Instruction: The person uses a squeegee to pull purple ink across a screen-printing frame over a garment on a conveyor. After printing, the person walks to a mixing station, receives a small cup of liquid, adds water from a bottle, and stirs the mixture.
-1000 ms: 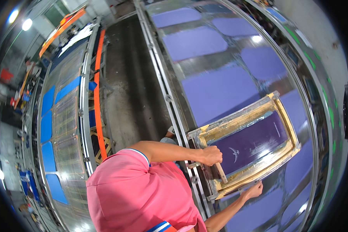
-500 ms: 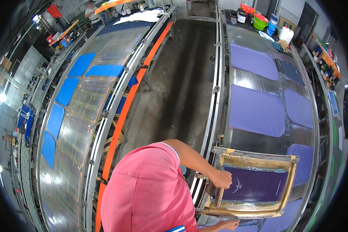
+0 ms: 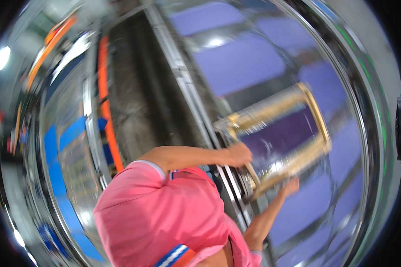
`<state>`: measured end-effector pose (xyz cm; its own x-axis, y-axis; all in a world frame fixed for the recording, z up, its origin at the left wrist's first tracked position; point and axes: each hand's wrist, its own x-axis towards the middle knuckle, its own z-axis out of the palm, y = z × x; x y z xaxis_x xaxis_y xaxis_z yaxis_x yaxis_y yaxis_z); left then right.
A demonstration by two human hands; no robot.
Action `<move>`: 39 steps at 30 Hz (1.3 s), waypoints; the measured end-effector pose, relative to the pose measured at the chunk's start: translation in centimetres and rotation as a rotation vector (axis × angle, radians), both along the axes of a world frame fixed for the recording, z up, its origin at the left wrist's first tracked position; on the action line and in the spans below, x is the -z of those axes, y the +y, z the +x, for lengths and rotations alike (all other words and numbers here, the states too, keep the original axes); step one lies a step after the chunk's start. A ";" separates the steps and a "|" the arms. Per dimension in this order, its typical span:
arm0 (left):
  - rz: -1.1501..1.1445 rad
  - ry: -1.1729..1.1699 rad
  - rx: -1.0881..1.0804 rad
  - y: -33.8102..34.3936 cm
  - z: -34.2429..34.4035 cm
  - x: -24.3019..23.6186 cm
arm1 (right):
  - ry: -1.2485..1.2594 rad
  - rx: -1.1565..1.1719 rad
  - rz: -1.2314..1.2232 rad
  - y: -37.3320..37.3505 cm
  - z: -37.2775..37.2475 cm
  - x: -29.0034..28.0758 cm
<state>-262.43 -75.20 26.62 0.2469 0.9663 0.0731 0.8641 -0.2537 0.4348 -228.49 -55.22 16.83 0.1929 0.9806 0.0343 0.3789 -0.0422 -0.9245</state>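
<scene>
A wooden screen-printing frame lies tilted across the view on the table at the right, with dark purple mesh inside it. My left hand is closed round the top of a wooden squeegee, which stands at the frame's end nearest my body. The squeegee's lower edge is hidden. By the frame's lower long side is my right hand, its fingertips at or close to the rim. Blur hides how its fingers are set and whether they grip the wood.
Several purple panels lie flat on the right table, around and beyond the frame. A metal rail edges that table. Across the dark aisle floor, a second table carries blue panels behind an orange beam.
The view has swung round and is blurred, so the frame now looks slanted. My right hand has come closer to the frame's lower side. My left hand keeps its grip on the squeegee.
</scene>
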 end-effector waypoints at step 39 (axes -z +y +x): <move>-0.028 0.265 0.164 34.8 -1.5 -1.0 | -0.925 -0.624 0.168 14.8 -15.9 -11.0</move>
<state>-263.90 -40.42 27.59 0.4062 0.9129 -0.0409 0.8970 -0.3898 0.2084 -244.42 -40.45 27.80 -0.4977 0.8659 0.0503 0.8322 0.4931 -0.2534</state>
